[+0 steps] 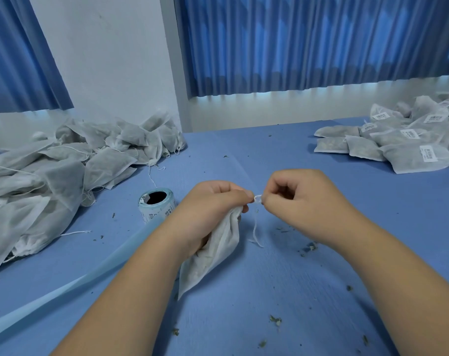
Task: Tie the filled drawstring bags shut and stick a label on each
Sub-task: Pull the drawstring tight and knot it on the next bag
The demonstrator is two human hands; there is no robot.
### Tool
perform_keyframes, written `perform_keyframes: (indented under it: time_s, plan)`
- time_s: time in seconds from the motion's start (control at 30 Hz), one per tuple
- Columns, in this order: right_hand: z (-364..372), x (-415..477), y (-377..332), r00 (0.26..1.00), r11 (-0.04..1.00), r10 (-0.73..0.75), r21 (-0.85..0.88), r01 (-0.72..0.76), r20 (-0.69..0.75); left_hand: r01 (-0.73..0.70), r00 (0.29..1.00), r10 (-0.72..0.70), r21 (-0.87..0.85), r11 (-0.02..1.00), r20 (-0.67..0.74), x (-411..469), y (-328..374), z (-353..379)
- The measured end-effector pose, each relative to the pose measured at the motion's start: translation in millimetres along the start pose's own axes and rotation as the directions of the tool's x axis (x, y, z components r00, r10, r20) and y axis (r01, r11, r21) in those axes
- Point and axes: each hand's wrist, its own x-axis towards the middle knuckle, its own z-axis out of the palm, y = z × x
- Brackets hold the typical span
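Note:
My left hand (208, 214) grips the gathered neck of a white filled drawstring bag (213, 255), whose body hangs down onto the blue table (282, 291). Its thumb and forefinger also pinch the white drawstring (257, 199) at the bag's mouth. My right hand (303, 201) pinches the same string from the right, fingertips almost touching the left hand's. The loose string ends (255, 235) dangle down to the table between my hands. A roll of barcode labels (156, 205) stands just left of my left hand.
A heap of unlabelled filled bags (56, 176) covers the left of the table. Labelled bags (403, 147) are piled at the far right. A pale blue backing strip (64, 291) runs from the roll toward the near left. Dried herb crumbs (276, 320) dot the cloth.

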Motion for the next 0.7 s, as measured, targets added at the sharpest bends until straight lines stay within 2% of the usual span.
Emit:
perform_keyframes:
  time_s: [0.2, 0.37, 0.47, 0.6, 0.7]
  plan:
    - [-7, 5, -2, 0.992, 0.928, 0.107, 0.365, -0.074, -0.069, 0.004, 1.0, -0.004, -0.001, 1.0, -0.003, -1, 1, -1]
    - [-5, 5, -4, 0.992, 0.814, 0.123, 0.57, -0.112, 0.019, -0.006, 1.0, 0.007, -0.008, 1.0, 0.023, -2, 1, 0]
    - [-3, 4, -6, 0.99, 0.676, 0.106, 0.723, -0.139, 0.091, -0.043, 0.998, 0.045, -0.052, 0.998, 0.031, -3, 2, 0]
    - [2, 3, -9, 0.983, 0.429, 0.101, 0.885, -0.182, 0.154, -0.093, 0.995, 0.095, -0.109, 0.99, 0.012, -4, 5, 5]
    - [3, 3, -9, 0.962, 0.316, 0.106, 0.909, -0.273, 0.252, -0.167, 0.982, 0.165, -0.017, 0.986, -0.092, -4, 6, 7]
